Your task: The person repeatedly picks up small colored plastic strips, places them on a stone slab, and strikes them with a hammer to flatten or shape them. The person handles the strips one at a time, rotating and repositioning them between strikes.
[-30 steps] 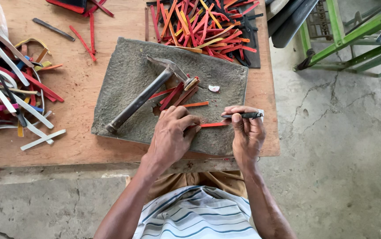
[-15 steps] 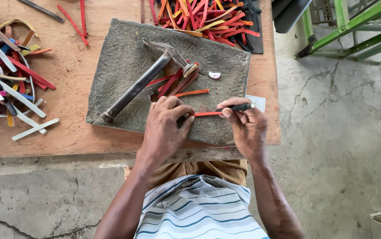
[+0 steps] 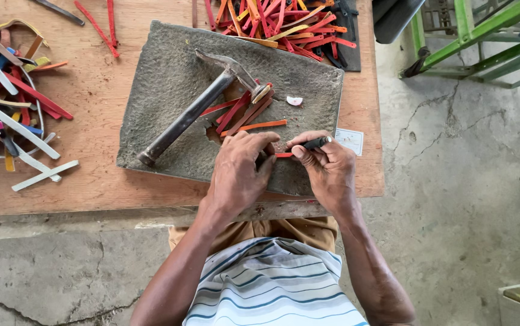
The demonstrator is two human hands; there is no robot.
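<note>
Fingers of the left hand (image 3: 239, 175) are curled down and pressed onto the near end of a red strip (image 3: 284, 155), pinning it flat against the grey stone slab (image 3: 169, 78) so it cannot slide. Only a short piece of that strip shows between the two hands, so its full length is hard to judge. The right hand (image 3: 329, 169) is closed around a small dark tool (image 3: 316, 143), gripped between thumb and forefinger like a pencil, with its tip brought down to the strip just beside the left fingertips; whether it is a knife or a punch I cannot tell from this angle. Both hands sit at the near edge of the slab, close to the person's body, which lets the wrists rest and keeps the work steady. Just beyond them lie a few more loose red and orange strips (image 3: 245, 115), near at hand, and across these rests a hammer (image 3: 193, 108), its head toward the far side and its handle pointing to the slab's near left corner. The slab lies on a wooden table (image 3: 91, 102). A mixed heap of coloured strips (image 3: 6, 102) sits at the left edge, another pile (image 3: 284, 24) at the far edge.
</note>
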